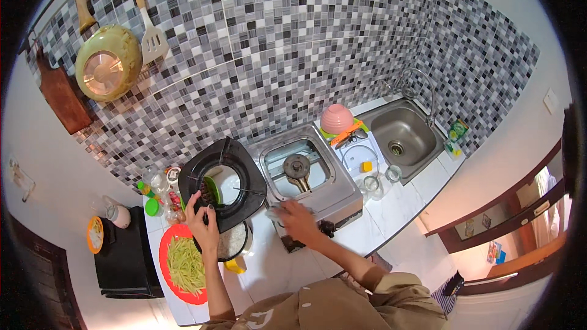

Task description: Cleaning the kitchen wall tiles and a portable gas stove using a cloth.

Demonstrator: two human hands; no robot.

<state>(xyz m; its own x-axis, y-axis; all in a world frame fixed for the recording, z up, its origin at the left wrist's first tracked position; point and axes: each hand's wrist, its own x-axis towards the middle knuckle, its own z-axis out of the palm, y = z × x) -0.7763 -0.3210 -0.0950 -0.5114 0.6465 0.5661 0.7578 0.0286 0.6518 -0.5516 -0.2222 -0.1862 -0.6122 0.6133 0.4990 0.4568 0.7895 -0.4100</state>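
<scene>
My left hand (203,223) grips the near edge of a square black stove grate (247,168) with a round hole, holding it tilted up left of the gas stove (345,192). The stove's top is uncovered there, showing a round burner (296,167) inside a metal recess. My right hand (296,223) is over the stove's front left corner, smeared by motion. Something greyish shows by its fingers, too blurred to name. Below the grate stands a pot of white grains (232,241), partly hidden. Beside it, a red plate (164,250) holds pale green shredded vegetable (185,266).
Bottles and a green-lidded jar (153,208) stand at the counter's back left. Right of the stove are a pink bowl (337,118), a white tray (361,146), glass jars (372,184) and a steel sink (391,122). A pan (107,64) and spatula (155,43) hang on the wall.
</scene>
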